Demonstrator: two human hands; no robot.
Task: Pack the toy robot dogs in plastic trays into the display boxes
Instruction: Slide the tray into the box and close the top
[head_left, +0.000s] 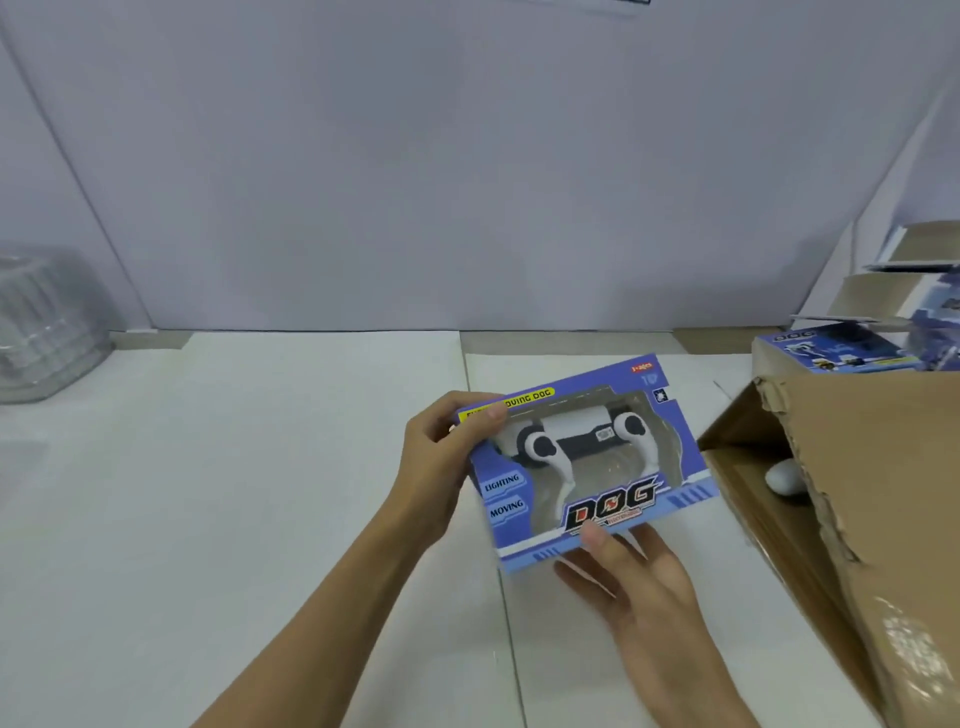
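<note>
Display box (587, 462), toy robot dog (566, 447) inside: left hand (441, 467) grip clamped on corner, right hand (634, 577) clamped on bottom edge. Risk: slight hold, box may slip onto table (260, 467).

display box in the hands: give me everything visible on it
The display box is flat, blue-purple printed card with a clear front window, and looks closed. It reads "DOG", "LIGHTING" and "MOVING", with a yellow strip along the top. A white and black toy robot dog shows inside. The box is tilted, window up, over the white table. The left hand grips its left end, thumb on the front. The right hand holds the bottom edge, thumb on the front.
</note>
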